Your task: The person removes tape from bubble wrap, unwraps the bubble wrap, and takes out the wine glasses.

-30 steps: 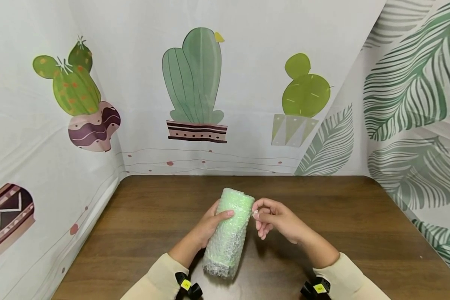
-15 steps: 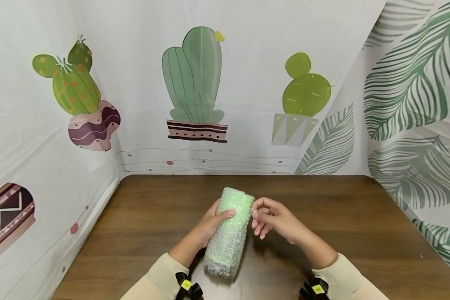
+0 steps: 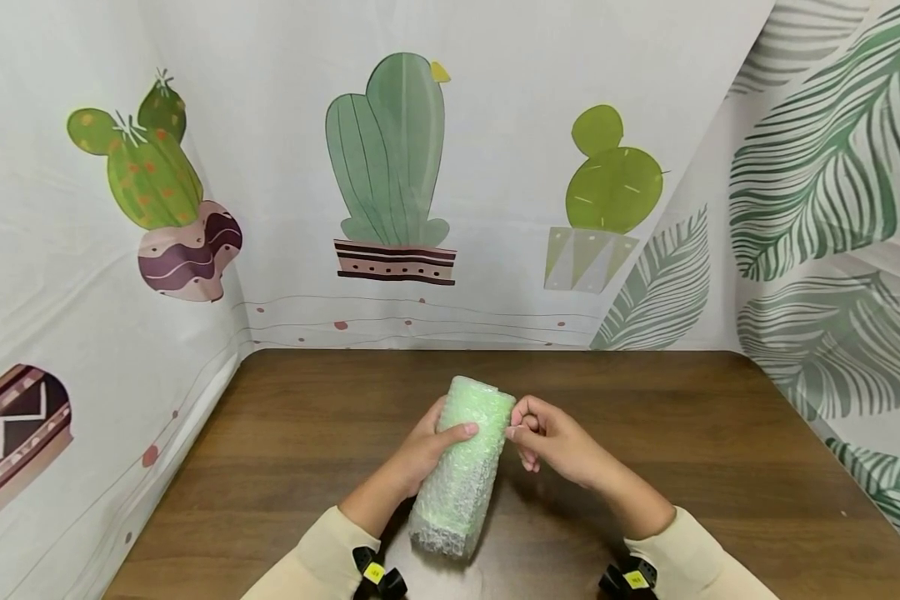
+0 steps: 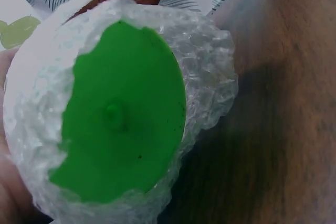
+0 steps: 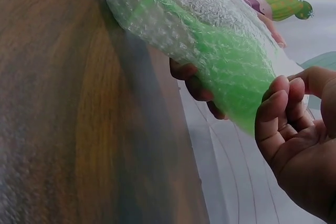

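A long rounded package in bubble wrap (image 3: 457,487), pale green underneath, is tilted above the table. My left hand (image 3: 422,450) grips it round the left side, thumb across the front; its other fingers (image 5: 195,85) show beneath in the right wrist view. In the left wrist view, a flat round green end (image 4: 123,114) with a small central knob shows through the wrap's opening. At the package's upper right edge, my right hand (image 3: 558,440) has curled fingers, and its thumb and forefinger appear to pinch the bubble wrap's edge. Their exact contact is partly hidden.
A dark brown wooden table (image 3: 307,417) lies below the hands. White cloth (image 3: 495,192) printed with cacti and leaves hangs along its back and sides. Black wrist cameras with yellow labels (image 3: 375,572) sit on both sleeves.
The package and left hand have shifted slightly right. The right hand's fingers have curled a little more against the wrap's edge.
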Demonstrator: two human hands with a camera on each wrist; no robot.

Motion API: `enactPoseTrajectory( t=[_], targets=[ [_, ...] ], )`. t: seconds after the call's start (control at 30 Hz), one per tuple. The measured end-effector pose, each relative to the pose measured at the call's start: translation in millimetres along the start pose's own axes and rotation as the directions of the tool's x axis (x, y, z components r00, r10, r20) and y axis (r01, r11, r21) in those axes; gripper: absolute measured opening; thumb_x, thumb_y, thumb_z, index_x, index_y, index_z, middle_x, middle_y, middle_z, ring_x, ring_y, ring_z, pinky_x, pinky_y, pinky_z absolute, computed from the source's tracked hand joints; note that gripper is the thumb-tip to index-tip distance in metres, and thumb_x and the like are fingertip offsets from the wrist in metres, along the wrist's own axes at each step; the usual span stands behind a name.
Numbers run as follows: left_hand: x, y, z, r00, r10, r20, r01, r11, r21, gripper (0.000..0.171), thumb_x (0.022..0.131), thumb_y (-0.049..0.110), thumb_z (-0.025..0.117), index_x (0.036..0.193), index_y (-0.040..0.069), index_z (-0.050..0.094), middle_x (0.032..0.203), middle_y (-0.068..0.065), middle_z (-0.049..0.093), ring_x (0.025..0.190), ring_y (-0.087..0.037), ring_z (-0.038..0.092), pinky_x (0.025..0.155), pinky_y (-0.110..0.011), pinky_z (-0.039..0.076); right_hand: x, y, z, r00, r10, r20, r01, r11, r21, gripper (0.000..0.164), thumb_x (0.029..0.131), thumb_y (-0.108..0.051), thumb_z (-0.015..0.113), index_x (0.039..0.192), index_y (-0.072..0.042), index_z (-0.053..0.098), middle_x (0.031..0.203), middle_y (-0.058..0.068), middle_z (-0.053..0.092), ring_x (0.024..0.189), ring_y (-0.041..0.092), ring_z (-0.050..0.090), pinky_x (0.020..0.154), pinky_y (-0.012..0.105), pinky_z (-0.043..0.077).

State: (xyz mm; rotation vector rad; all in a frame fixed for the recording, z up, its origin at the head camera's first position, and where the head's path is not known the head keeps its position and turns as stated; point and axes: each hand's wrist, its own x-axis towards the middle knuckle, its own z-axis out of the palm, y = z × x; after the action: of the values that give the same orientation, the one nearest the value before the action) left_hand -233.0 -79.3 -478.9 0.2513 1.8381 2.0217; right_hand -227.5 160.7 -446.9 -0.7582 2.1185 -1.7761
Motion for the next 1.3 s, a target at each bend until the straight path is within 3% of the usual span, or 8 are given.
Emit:
enactPoseTrajectory(
  t=[0.3,0.43,0.6,0.67,0.87,1.07,1.3],
  targets=[
    [2.8,-1.6,1.7,1.0,-0.002,-0.031,0.003,1.0,0.029,0.077,0.09,0.035,0.071,0.154,0.02,0.031,0.123,-0.018,0.061,0.091,-0.021,0.067,0.078,-0.038,0.059,-1.9,-1.9,0.3,0.998,-0.035,0.046,0.035,0.999,0.0,0.011,0.104,-0.003,0.045,0.106,0.008,0.046,0.068,0.006,0.052,0.059,0.01,0.057,0.052,0.027,0.053],
    [2.9,-1.2,2.7,0.999,-0.003,-0.037,0.005,0.999,0.042,0.078,0.091,0.036,0.072,0.155,0.02,0.031,0.127,-0.019,0.059,0.093,-0.022,0.067,0.079,-0.039,0.059,-2.4,-4.2,-0.5,0.996,-0.053,0.074,0.052,0.998,0.018,0.014,0.105,-0.002,0.041,0.112,0.01,0.043,0.075,0.017,0.055,0.061,0.011,0.06,0.054,0.029,0.055],
    [3.3,0.3,2.1,0.997,0.015,-0.08,-0.009,0.998,0.068,0.078,0.09,0.035,0.072,0.155,0.02,0.031,0.131,-0.02,0.056,0.096,-0.022,0.066,0.081,-0.039,0.059,-1.8,-6.1,-5.3,0.993,-0.023,0.118,0.01,0.994,0.108,0.023,0.106,-0.004,0.045,0.118,0.014,0.04,0.09,0.038,0.059,0.07,0.014,0.068,0.064,0.034,0.061],
    [3.2,1.6,1.6,0.995,0.033,-0.099,-0.025,0.997,0.077,0.078,0.09,0.033,0.073,0.155,0.02,0.032,0.133,-0.02,0.055,0.097,-0.023,0.065,0.082,-0.039,0.058,-1.5,-6.3,-7.8,0.992,-0.003,0.124,-0.012,0.993,0.12,0.026,0.106,-0.007,0.049,0.118,0.014,0.042,0.091,0.035,0.063,0.071,0.016,0.07,0.066,0.037,0.062],
    [1.6,5.8,1.7,0.992,0.067,-0.106,-0.058,0.995,0.086,0.077,0.089,0.03,0.074,0.153,0.019,0.033,0.13,-0.021,0.056,0.095,-0.023,0.066,0.08,-0.04,0.059,-0.5,-5.7,-10.6,0.992,0.04,0.123,-0.057,0.988,0.143,0.029,0.105,-0.012,0.052,0.121,0.012,0.047,0.082,0.008,0.063,0.064,0.013,0.066,0.058,0.038,0.061],
    [1.8,6.2,3.7,0.992,0.075,-0.106,-0.063,0.992,0.11,0.078,0.087,0.031,0.076,0.152,0.019,0.033,0.129,-0.02,0.057,0.096,-0.023,0.066,0.08,-0.04,0.059,-1.3,-7.6,-9.6,0.988,0.08,0.13,-0.104,0.976,0.19,0.029,0.105,-0.01,0.051,0.12,0.013,0.045,0.085,0.008,0.059,0.068,0.013,0.065,0.071,0.048,0.063],
    [-1.1,8.4,7.4,0.989,0.099,-0.106,-0.084,0.986,0.141,0.088,0.086,0.031,0.079,0.156,0.02,0.027,0.131,-0.021,0.056,0.098,-0.024,0.065,0.08,-0.04,0.059,-1.3,-6.6,-5.7,0.993,0.084,0.086,-0.095,0.986,0.135,0.026,0.104,-0.015,0.056,0.11,0.009,0.048,0.075,0.005,0.056,0.059,0.012,0.062,0.063,0.046,0.062]
  ],
)
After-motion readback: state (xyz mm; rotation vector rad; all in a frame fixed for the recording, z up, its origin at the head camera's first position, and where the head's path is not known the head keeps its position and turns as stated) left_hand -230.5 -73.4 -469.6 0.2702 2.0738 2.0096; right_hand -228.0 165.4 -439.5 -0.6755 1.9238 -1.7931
